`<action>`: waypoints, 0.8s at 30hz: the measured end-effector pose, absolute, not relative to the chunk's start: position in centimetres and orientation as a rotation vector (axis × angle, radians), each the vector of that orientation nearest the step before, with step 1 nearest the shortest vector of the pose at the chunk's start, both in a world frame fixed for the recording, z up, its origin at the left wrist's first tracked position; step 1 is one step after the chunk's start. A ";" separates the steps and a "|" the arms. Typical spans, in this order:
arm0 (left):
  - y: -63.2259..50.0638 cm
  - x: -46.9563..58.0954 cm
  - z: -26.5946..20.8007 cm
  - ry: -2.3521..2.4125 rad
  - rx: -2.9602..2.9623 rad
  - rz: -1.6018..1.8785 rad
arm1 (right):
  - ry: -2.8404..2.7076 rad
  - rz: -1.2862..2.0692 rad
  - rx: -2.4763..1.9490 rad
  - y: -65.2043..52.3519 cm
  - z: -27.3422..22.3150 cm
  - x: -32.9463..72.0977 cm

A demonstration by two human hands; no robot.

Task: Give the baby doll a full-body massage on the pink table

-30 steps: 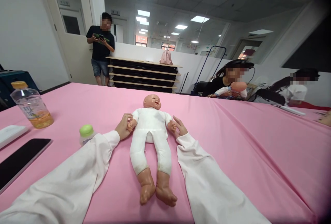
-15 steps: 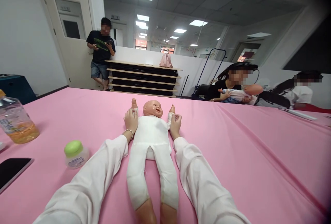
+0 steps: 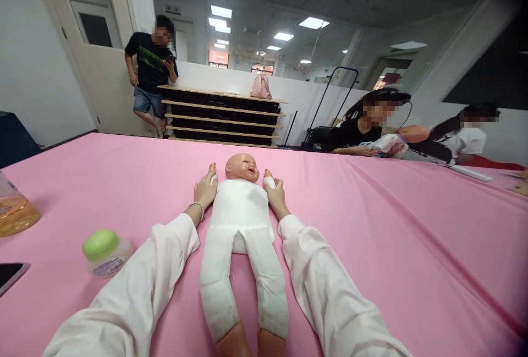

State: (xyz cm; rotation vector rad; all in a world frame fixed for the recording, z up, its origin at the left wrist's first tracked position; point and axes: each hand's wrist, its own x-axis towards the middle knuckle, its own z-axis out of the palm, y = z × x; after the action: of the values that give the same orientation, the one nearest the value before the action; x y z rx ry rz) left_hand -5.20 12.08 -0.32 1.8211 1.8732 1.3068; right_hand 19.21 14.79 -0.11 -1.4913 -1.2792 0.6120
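Observation:
A baby doll (image 3: 239, 208) with a white cloth body lies on its back on the pink-covered table (image 3: 391, 247), head at the far end and legs toward me. Its arms are raised beside its head. My left hand (image 3: 205, 188) is closed around the doll's arm on the left, with the small plastic hand poking out above my fingers. On the other side, my right hand (image 3: 275, 196) grips the opposite arm at its white sleeve. The undersides of both arms are hidden by my hands.
To the left stand a green-lidded jar (image 3: 106, 253), a bottle of orange liquid (image 3: 16, 211) and a phone (image 3: 11, 275). Beyond the table are stacked boards (image 3: 223, 115), a pink backpack (image 3: 260, 86) and a standing person (image 3: 150, 71). Another person (image 3: 367, 126) at right holds a doll.
Both hands have shifted slightly, and the doll's arms sit a little lower beside its head. The view has swung a bit, moving the jar, bottle and phone leftward.

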 end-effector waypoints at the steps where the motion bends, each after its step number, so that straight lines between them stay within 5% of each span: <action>1: 12.0 -5.2 -0.3 1.872 1.812 1.320 | -1.278 0.615 -1.494 14.8 -0.1 19.2; 16: 10.1 -5.5 0.2 1.651 1.511 1.772 | -1.405 0.241 -1.083 11.0 1.2 17.9; 24: 5.3 -6.2 0.7 1.568 1.780 1.723 | -1.473 0.509 -0.996 7.3 1.2 20.0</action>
State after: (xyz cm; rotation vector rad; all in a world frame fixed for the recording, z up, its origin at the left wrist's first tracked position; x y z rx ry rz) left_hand -6.17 5.27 0.73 1.7799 1.5675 1.7230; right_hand 19.96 7.29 1.18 -0.9958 -1.4734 0.5090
